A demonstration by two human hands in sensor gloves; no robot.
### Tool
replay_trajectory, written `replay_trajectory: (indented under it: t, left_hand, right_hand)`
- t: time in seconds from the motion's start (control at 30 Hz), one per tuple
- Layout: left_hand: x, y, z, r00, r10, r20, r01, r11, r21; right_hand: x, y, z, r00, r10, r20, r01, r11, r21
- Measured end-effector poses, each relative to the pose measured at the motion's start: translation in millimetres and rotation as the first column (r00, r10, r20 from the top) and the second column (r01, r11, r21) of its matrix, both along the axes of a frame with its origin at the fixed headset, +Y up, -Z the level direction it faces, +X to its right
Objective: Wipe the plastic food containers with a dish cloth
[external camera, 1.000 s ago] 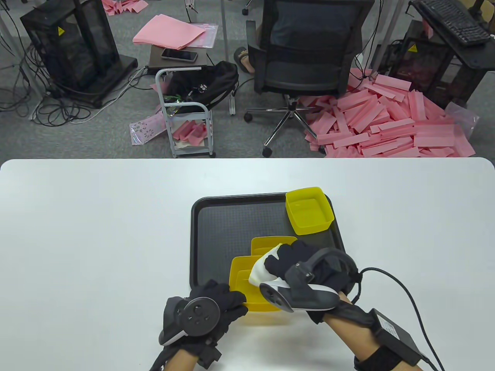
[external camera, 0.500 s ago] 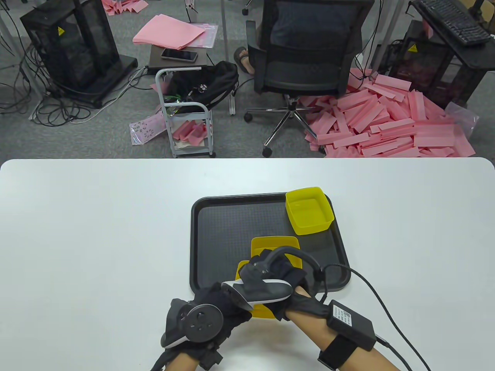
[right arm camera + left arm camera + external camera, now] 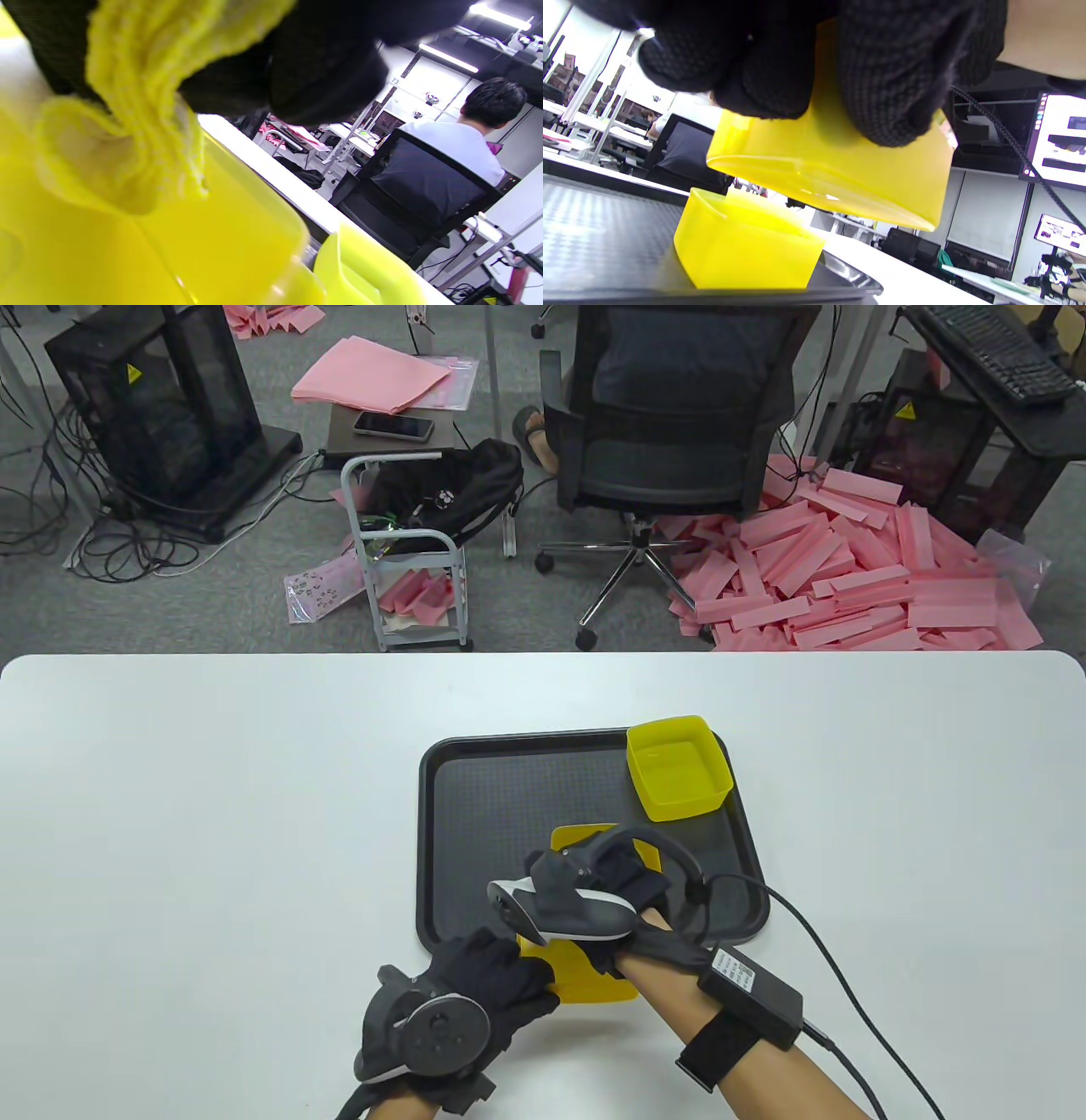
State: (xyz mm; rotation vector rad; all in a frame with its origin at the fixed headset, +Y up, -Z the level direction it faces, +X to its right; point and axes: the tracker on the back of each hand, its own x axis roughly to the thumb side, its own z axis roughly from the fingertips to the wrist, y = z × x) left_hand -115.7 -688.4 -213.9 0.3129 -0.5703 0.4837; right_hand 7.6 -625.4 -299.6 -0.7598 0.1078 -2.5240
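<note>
Over the tray's (image 3: 441, 848) near edge, the left hand (image 3: 475, 997) grips a container (image 3: 594, 980); the right hand (image 3: 607, 882) presses the clutched cloth (image 3: 140, 127) inside. Best wiped with a steady hold, reaching corners.

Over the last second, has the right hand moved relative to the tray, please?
Yes. The right hand has shifted left across the black tray, over the held container.

Beyond the white table (image 3: 212, 780): black office chair (image 3: 679, 415) with a seated person (image 3: 471, 140), heap of pink foam strips (image 3: 848, 577) on grey carpet, small white cart (image 3: 407, 560) bearing a black bag (image 3: 450, 496), phone (image 3: 393, 426) beside pink sheets (image 3: 373, 377), keyboard (image 3: 988, 347) far right.
</note>
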Motion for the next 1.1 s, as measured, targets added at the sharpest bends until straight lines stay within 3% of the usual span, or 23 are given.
replay_trajectory:
  t: [0.47, 0.73, 0.9, 1.1]
  left_hand:
    - [-9.0, -3.5, -3.7, 0.995, 0.049, -0.083, -0.048, 0.999, 0.016]
    - [-5.5, -4.7, -4.2, 0.995, 0.048, -0.092, -0.046, 0.999, 0.019]
    - [-5.8, -5.3, -3.7, 0.994, 0.063, -0.089, -0.061, 0.998, 0.021]
    - [-5.5, -6.5, -4.5, 0.993, 0.086, -0.078, -0.087, 0.996, 0.003]
  right_hand:
    - [21.3, -6.1, 10.6, 0.985, 0.15, -0.087, -0.147, 0.988, 0.039]
    - [17.6, -1.9, 27.7, 0.958, 0.264, -0.112, -0.276, 0.955, -0.113]
    - [16.9, 4.7, 25.6, 0.979, 0.199, -0.039, -0.201, 0.925, -0.322]
    - [15.9, 6.0, 21.5, 0.989, 0.146, -0.012, -0.137, 0.897, -0.421]
